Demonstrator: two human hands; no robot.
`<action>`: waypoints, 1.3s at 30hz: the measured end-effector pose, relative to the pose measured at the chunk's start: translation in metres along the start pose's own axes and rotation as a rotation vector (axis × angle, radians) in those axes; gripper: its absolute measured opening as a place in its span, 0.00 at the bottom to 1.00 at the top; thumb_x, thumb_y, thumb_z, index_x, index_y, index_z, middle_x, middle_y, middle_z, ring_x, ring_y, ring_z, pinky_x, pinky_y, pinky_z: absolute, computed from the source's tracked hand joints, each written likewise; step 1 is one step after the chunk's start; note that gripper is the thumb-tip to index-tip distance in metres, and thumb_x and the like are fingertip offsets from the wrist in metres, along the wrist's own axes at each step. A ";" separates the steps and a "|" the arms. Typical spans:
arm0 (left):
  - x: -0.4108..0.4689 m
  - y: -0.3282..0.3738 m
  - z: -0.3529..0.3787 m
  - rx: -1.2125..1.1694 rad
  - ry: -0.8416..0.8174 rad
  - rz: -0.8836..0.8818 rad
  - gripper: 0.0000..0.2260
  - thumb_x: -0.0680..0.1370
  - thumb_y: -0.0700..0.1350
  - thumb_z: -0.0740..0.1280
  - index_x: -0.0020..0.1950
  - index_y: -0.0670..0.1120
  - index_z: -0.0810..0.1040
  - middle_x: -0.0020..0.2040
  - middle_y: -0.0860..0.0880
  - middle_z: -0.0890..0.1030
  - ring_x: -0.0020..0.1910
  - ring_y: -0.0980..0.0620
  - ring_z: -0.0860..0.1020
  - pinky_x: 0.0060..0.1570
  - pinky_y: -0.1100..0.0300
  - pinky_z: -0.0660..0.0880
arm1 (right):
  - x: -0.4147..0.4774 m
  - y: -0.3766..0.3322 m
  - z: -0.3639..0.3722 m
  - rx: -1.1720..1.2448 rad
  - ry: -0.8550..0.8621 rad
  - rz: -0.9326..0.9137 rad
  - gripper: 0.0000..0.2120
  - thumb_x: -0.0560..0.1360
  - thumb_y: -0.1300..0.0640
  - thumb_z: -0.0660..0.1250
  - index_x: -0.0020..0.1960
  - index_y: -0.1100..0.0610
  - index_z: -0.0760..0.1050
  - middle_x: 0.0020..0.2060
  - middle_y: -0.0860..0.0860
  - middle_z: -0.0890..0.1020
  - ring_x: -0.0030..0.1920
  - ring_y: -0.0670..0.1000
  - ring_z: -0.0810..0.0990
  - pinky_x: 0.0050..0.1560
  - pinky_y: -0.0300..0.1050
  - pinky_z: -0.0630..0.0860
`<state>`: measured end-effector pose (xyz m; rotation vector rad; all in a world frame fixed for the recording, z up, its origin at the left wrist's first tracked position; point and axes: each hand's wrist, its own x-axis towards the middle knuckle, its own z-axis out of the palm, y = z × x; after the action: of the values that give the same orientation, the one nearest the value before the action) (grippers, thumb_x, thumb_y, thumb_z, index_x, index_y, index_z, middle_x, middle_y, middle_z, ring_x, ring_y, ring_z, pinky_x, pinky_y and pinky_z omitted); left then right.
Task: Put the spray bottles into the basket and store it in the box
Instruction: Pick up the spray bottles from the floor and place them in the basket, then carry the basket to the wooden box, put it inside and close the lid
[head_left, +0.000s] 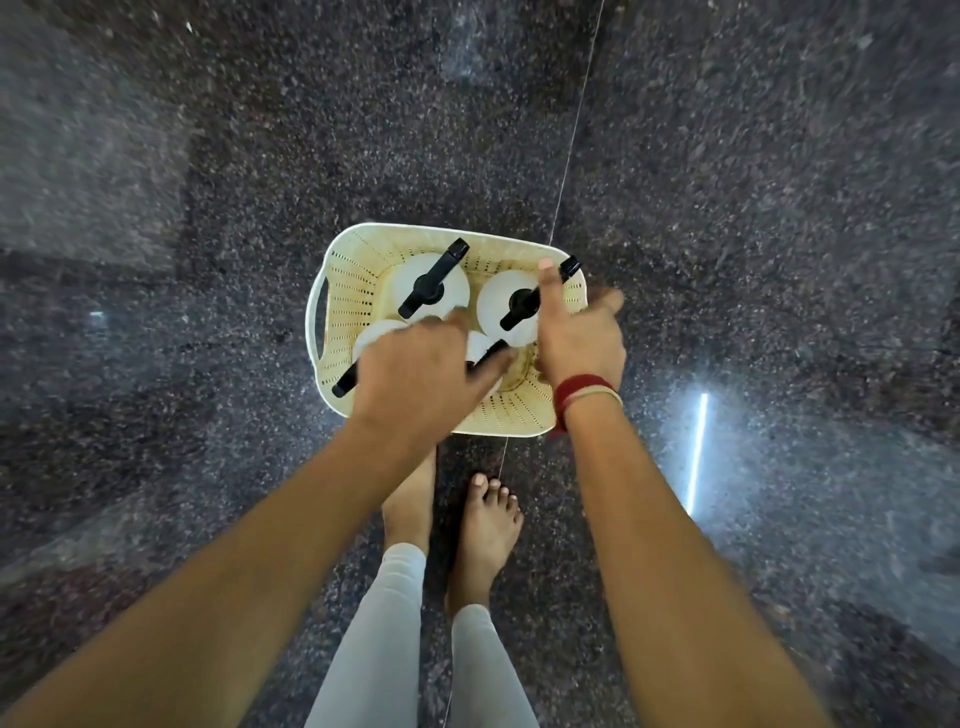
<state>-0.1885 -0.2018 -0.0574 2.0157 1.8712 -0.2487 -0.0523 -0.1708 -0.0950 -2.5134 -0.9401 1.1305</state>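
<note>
A cream perforated plastic basket (349, 291) stands on the dark speckled floor. Inside it, several white spray bottles with black trigger heads stand upright: one at the far left (435, 285), one at the far right (503, 312), and two nearer ones (375, 332) partly hidden under my left hand. My left hand (422, 379) hovers over the near bottles, back up and fingers apart, with a black nozzle (344, 385) sticking out beneath it. My right hand (579, 340) is over the basket's right rim, thumb stretched forward and fingers spread. No box is in view.
Polished dark granite floor (727, 208) surrounds the basket, crossed by a thin pale joint line (571, 140). My bare feet (488, 525) stand just behind the basket. A bright light reflection (697, 452) lies at the right.
</note>
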 end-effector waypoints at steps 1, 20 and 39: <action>0.003 -0.009 -0.009 -0.037 0.065 -0.020 0.28 0.75 0.69 0.52 0.56 0.47 0.74 0.39 0.47 0.81 0.32 0.47 0.78 0.25 0.68 0.61 | -0.003 0.005 -0.007 -0.003 0.053 -0.022 0.35 0.72 0.30 0.56 0.64 0.57 0.63 0.47 0.54 0.81 0.45 0.56 0.79 0.45 0.45 0.70; 0.060 -0.050 0.018 -0.094 -0.068 0.087 0.11 0.80 0.48 0.60 0.58 0.42 0.73 0.39 0.40 0.80 0.32 0.44 0.69 0.30 0.56 0.64 | 0.008 0.094 0.025 0.099 -0.149 0.086 0.22 0.77 0.60 0.63 0.69 0.59 0.63 0.57 0.58 0.80 0.57 0.59 0.79 0.57 0.47 0.75; 0.042 -0.131 0.065 -1.260 -0.301 -0.945 0.23 0.72 0.48 0.73 0.64 0.43 0.72 0.56 0.42 0.82 0.51 0.43 0.82 0.54 0.43 0.78 | 0.052 0.073 0.031 0.386 -0.228 0.256 0.18 0.74 0.60 0.67 0.64 0.59 0.72 0.59 0.61 0.80 0.55 0.59 0.80 0.59 0.58 0.76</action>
<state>-0.3060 -0.1832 -0.1525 0.2284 1.8418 0.3201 -0.0151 -0.1951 -0.1791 -2.2615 -0.3968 1.5325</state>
